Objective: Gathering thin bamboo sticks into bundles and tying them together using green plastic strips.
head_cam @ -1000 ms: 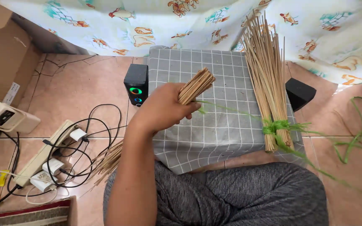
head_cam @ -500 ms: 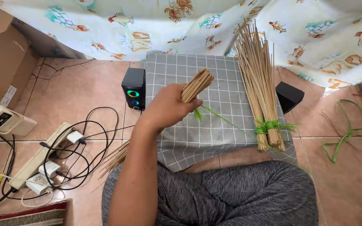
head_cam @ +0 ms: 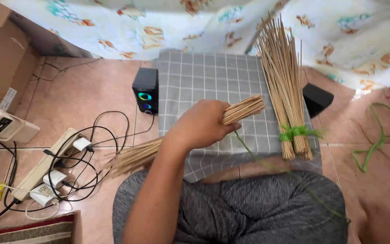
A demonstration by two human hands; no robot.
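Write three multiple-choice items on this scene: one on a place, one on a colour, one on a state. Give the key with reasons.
1. Where does the tied stick bundle lie?
A. on the checked cloth
B. on the power strip
C. inside the cardboard box

2. What colour is the tie around that bundle?
A. red
B. green
C. white

3. What is the left hand doing?
A. lying open on the floor
B. gripping a bunch of sticks
C. pressing the speaker

Key:
1 A, the bundle rests along the cloth's right side.
2 B, a green strip wraps it near the lower end.
3 B, the fingers close round the bunch, which sticks out on both sides of the fist.
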